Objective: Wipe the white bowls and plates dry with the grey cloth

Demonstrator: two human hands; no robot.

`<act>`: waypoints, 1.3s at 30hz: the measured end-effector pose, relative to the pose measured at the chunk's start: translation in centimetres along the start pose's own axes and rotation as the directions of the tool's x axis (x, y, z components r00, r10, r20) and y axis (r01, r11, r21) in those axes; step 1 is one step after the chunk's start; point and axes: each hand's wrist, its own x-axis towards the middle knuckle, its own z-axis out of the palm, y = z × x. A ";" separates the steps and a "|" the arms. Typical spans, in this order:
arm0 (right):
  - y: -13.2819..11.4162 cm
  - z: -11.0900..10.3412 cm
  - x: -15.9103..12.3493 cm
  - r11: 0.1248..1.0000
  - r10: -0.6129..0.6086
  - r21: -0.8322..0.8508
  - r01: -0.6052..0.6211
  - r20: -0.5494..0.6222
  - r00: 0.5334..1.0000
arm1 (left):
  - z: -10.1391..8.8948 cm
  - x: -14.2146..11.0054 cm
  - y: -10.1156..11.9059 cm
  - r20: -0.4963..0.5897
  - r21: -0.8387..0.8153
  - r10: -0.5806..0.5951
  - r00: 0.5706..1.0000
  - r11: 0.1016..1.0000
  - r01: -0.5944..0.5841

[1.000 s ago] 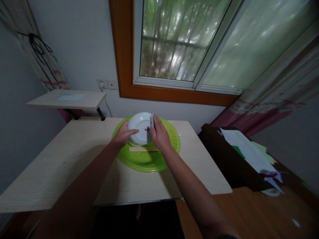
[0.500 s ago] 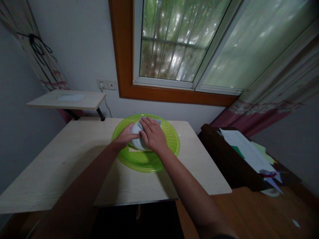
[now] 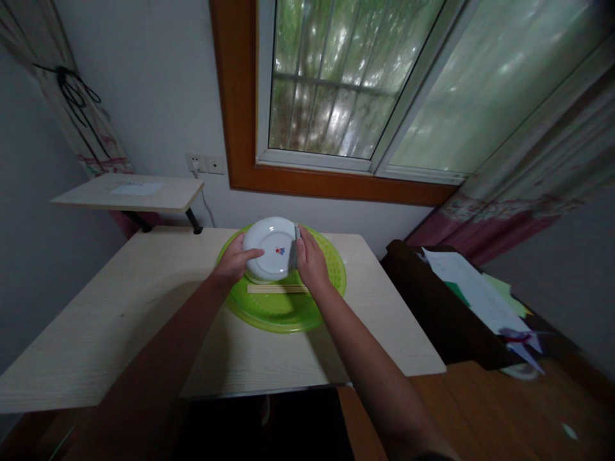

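Observation:
My left hand (image 3: pixel 235 259) grips the left rim of a white plate (image 3: pixel 270 246), thumb on its face. The plate is tilted toward me and bears a small red and blue mark. At its right edge my right hand (image 3: pixel 311 259) is closed on a grey cloth (image 3: pixel 293 246), which is pressed against the rim. Both hands are over a green plastic tray (image 3: pixel 283 320). Wooden chopsticks (image 3: pixel 276 289) lie in the tray just below the plate. Part of another pale dish's edge shows under the plate; the rest of it is hidden.
The tray stands on a pale wooden table (image 3: pixel 158 307). A small raised shelf (image 3: pixel 129 192) with a paper label is at the back left. Beyond the table's right edge, a dark brown piece of furniture (image 3: pixel 446 314) holds papers (image 3: pixel 466 288). A window is behind.
My right hand with the cloth went across the plate's face, turning the plate downward, then back to its right edge. The plate's face shows again. My left hand kept its hold.

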 end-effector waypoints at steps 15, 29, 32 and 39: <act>-4.6 -0.3 -0.5 0.865 -0.403 -0.170 0.473 0.326 0.855 | 1.2 -0.6 0.0 0.120 0.033 -0.028 0.992 0.999 0.024; -0.9 0.0 -0.3 0.990 -0.143 0.008 0.143 0.086 0.986 | 0.2 0.2 0.4 -0.090 -0.134 0.002 0.996 0.991 -0.014; 0.0 0.2 -0.1 0.993 -0.020 0.115 0.020 -0.005 1.000 | 0.1 0.1 0.4 -0.092 -0.168 0.004 0.996 0.986 -0.019; 1.6 1.1 0.1 0.909 0.250 0.336 -0.246 0.032 0.968 | 0.4 -0.2 0.7 -0.041 -0.134 0.004 0.999 0.991 -0.009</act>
